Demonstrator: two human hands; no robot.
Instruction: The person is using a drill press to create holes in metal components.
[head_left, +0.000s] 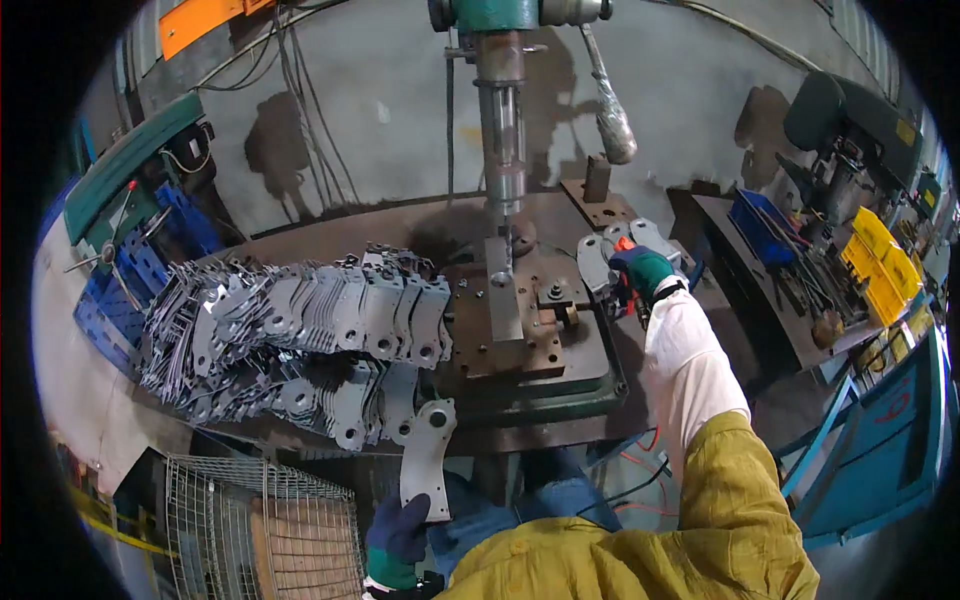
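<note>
My left hand (398,532), in a dark blue and green glove, grips the lower end of a flat, curved metal plate (428,460) with a large hole at its top. Its upper end stands close to a pile of similar plates (300,310) on the bench. My right hand (645,270), gloved too, reaches out to the right of the drill press (502,120), beside a few grey plates (594,262). Something red-orange (625,243) shows at its fingers, which look closed; what it is I cannot make out. A metal strip (504,310) lies on the fixture (470,350) under the spindle.
A lever handle (612,120) hangs at the press's right. Below the bench at left stands a wire basket (260,520) with a brown board. The right-hand bench carries a blue bin (765,225) and a yellow bin (880,265). Blue racks (120,300) stand far left.
</note>
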